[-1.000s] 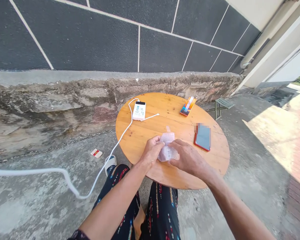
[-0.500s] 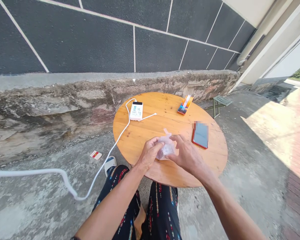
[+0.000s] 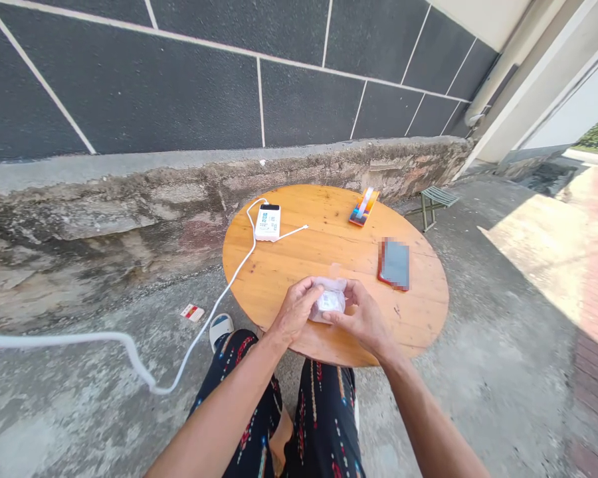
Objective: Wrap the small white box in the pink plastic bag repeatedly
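A small whitish, translucent plastic wrapper [image 3: 330,285] with a white item showing inside is held between both hands, just over the near part of the round wooden table [image 3: 299,259]. My left hand [image 3: 295,305] grips its left side, thumb on top. On the other side my right hand [image 3: 363,313] pinches it between thumb and fingers. What the white item is cannot be made out. To the right of the hands lies a phone [image 3: 395,265] with a red edge.
A white power bank or charger box [image 3: 268,223] with a white cable [image 3: 236,272] sits at the table's left. An orange and blue box [image 3: 363,207] lies at the back. A folding stool [image 3: 437,199] stands beyond; a red-and-white packet [image 3: 193,313] is on the ground.
My right hand has closed in on the wrapper from the right. More of the white item inside the wrapper now shows. The view has shifted slightly.
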A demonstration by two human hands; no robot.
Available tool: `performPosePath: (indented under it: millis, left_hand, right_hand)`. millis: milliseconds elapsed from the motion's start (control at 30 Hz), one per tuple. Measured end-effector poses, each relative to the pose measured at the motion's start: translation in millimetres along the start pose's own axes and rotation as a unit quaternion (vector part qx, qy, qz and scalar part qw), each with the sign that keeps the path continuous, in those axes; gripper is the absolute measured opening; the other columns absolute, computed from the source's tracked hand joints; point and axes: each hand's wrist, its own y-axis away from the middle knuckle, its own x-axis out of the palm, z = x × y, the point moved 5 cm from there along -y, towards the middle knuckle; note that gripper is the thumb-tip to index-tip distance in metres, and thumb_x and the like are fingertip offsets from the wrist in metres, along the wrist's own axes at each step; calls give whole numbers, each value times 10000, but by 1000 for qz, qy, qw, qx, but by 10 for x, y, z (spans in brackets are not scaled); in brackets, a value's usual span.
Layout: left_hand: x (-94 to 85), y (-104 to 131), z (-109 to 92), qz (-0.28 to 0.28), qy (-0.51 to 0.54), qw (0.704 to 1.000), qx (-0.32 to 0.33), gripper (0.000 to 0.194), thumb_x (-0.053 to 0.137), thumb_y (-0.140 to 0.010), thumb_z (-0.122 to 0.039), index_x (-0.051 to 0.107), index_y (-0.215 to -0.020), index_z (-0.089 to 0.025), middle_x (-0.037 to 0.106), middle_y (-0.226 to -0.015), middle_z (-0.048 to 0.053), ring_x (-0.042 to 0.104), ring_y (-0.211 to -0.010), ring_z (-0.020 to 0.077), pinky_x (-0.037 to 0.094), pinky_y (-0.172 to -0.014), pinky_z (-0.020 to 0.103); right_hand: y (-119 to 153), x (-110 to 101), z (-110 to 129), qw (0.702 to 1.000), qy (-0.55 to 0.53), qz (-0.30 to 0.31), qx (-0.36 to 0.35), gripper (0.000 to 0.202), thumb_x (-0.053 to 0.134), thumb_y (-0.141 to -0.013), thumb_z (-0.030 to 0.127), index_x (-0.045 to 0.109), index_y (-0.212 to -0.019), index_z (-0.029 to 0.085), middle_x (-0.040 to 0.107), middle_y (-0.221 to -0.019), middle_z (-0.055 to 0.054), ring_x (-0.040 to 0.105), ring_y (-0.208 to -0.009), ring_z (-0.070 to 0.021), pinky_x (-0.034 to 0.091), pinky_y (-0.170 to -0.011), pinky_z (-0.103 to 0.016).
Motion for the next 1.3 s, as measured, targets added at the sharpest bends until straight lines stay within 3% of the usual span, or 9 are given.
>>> performPosePath:
  millis: [267, 467, 533, 600, 700, 767, 933, 1167, 1300]
  left_hand:
    - [-117, 99, -28, 76, -41, 996, 32, 405, 663, -763, -284, 585, -1135, -144, 647, -1110, 85, 595, -1008, 203, 461, -875, 272]
    - [-124, 76, -30, 36, -149, 987, 38, 488, 590, -824, -322, 480, -1257, -125, 586, -1229, 137, 563, -1122, 230, 456, -953, 342]
    - [-147, 71, -55, -12, -235, 969, 69, 482, 547, -847, -309, 454, -1286, -135, 571, -1244, 138, 549, -1142, 230, 445, -974, 365]
    - [-150, 87, -131, -47, -340, 930, 131, 422, 526, -852, -271, 494, -1258, -161, 555, -1260, 116, 512, -1182, 226, 405, -1022, 375]
    - [-103, 114, -250, -44, -443, 870, 211, 359, 533, -834, -207, 557, -1192, -184, 554, -1255, 79, 479, -1197, 214, 365, -1054, 361]
    - [-73, 107, -287, -23, -463, 857, 224, 344, 532, -831, -183, 569, -1173, -187, 584, -1213, 64, 498, -1158, 206, 385, -1026, 348]
    - [-49, 63, -256, -5, -455, 865, 212, 266, 497, -849, -149, 611, -1087, -174, 633, -1089, 57, 547, -1056, 185, 432, -935, 308]
    - [-84, -47, -177, -9, -447, 884, 136, 219, 486, -856, -175, 641, -1012, -166, 655, -997, 51, 588, -961, 178, 451, -858, 288]
    - [-54, -99, -202, 6, -465, 879, 105, 211, 479, -856, -184, 655, -973, -166, 664, -954, 47, 589, -943, 185, 439, -847, 295]
  right_hand:
    - [-68, 20, -101, 993, -101, 43, 35, 414, 746, -648, 334, 541, -971, 178, 654, -828, -16, 606, -764, -170, 471, -681, -289]
    - [-156, 86, -273, 987, -120, 50, 90, 380, 727, -675, 434, 569, -907, 179, 667, -837, -29, 604, -735, -176, 452, -632, -279]
    - [-189, 86, -290, 988, -104, 54, 99, 373, 712, -685, 458, 574, -887, 175, 661, -816, -28, 595, -725, -177, 433, -617, -274]
    - [-221, 68, -269, 991, -74, 63, 97, 354, 693, -698, 471, 574, -846, 171, 644, -780, -23, 577, -710, -173, 407, -602, -267]
    - [-263, 25, -213, 993, -26, 76, 85, 345, 668, -712, 489, 562, -787, 170, 602, -736, -8, 532, -679, -156, 357, -575, -256]
    - [-280, 1, -190, 993, -3, 86, 78, 360, 652, -720, 512, 543, -757, 171, 567, -714, 2, 494, -656, -141, 328, -561, -251]
    - [-288, -25, -199, 993, -15, 112, 38, 403, 565, -780, 567, 549, -765, 164, 549, -706, -2, 467, -655, -138, 326, -563, -253]
    - [-307, -105, -205, 991, 6, 131, 36, 392, 484, -855, 523, 605, -777, 158, 616, -740, -23, 524, -684, -160, 359, -585, -263]
    - [-388, -231, -187, 995, 39, 95, 10, 395, 384, -911, 449, 598, -743, 163, 620, -722, -26, 535, -679, -159, 376, -621, -274]
